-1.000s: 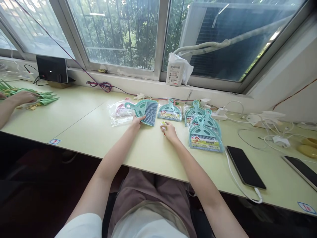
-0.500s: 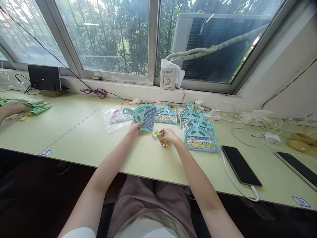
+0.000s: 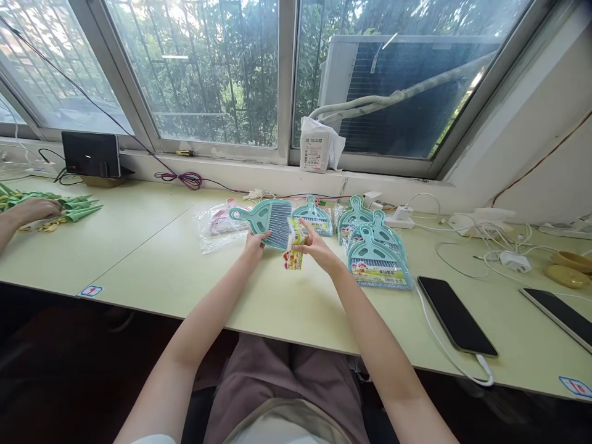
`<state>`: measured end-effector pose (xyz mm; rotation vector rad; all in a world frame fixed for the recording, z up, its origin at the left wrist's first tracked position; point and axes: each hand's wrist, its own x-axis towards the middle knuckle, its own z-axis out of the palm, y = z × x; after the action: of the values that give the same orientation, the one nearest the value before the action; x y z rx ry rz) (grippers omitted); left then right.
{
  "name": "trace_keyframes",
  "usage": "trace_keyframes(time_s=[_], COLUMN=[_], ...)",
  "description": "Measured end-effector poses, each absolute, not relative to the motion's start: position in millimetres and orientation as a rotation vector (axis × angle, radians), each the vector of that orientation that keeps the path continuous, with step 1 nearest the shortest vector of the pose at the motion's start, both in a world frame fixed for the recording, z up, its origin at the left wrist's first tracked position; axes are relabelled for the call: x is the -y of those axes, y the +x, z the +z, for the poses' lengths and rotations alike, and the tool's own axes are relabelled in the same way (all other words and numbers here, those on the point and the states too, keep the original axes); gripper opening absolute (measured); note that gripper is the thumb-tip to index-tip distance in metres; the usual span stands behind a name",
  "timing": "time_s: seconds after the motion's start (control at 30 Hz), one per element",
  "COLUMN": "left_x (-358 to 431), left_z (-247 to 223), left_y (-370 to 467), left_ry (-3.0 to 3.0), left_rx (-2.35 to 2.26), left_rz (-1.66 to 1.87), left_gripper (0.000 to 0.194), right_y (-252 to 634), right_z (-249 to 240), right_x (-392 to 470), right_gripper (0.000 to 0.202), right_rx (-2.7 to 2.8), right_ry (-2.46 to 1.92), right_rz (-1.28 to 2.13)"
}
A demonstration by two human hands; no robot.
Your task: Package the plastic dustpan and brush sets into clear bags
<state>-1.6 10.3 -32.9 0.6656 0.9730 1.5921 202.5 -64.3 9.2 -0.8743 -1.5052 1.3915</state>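
My left hand (image 3: 255, 242) grips a teal dustpan (image 3: 259, 217) with a small striped-bristle brush (image 3: 279, 224) nested in it, handle pointing left, held above the table. Close to its bristle end, my right hand (image 3: 316, 245) pinches a colourful printed label card (image 3: 294, 245), partly folded. Behind them lies a bagged dustpan set (image 3: 312, 216). Several more teal sets in clear bags, the front one (image 3: 378, 262) showing its printed label, overlap to the right of my right hand. Left of the held dustpan lies clear plastic packaging (image 3: 213, 229) with something pink inside.
On the right of the table (image 3: 152, 277) are a black phone (image 3: 456, 316) on a white cable, a second phone (image 3: 557, 317) and tangled chargers (image 3: 514, 261). At far left another person's hand (image 3: 37, 209) touches green items. A tablet (image 3: 90, 154) stands by the window.
My right hand has lifted the label card off the table and brought it up against the bristle end of the dustpan. The left hand still holds the dustpan, nearly unmoved.
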Motion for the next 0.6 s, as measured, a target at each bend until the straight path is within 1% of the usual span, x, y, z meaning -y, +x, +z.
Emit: trace_keyframes(time_s=[0.13,0.17,0.2,0.27,0.33,0.43,0.6], left_x=[-3.6,-1.4,1.0,5.6,9.1,10.8,10.8], left_z=[-31.0,-30.8,-30.7,-31.2,-32.3,-34.3,-35.5], left_y=[4.4,6.3,8.3,12.5,16.3,20.9,24.7], left_ry=[0.787,0.819,0.848,0.902,0.961,1.028,1.075], left_rx=[-0.952,-0.946,-0.944,-0.947,-0.952,-0.965,-0.966], left_rz=[1.455,1.405,1.354,1.264,1.206,1.173,1.16], left_gripper=[0.065,0.064,0.063,0.063,0.067,0.07,0.074], right_y=[200.9,201.3,201.6,200.5,197.1,190.5,189.4], right_z=[-8.0,-14.3,-20.4,-29.9,-35.5,-39.3,-39.5], right_x=[50.7,46.3,42.3,36.6,34.0,33.3,35.9], right_gripper=[0.102,0.098,0.09,0.066,0.047,0.035,0.027], right_rx=[1.192,1.127,1.079,1.029,1.008,1.028,1.083], right_ry=[-1.148,-1.198,-1.213,-1.165,-1.104,-1.155,-1.357], right_rz=[1.088,1.081,1.102,1.137,1.078,0.918,0.778])
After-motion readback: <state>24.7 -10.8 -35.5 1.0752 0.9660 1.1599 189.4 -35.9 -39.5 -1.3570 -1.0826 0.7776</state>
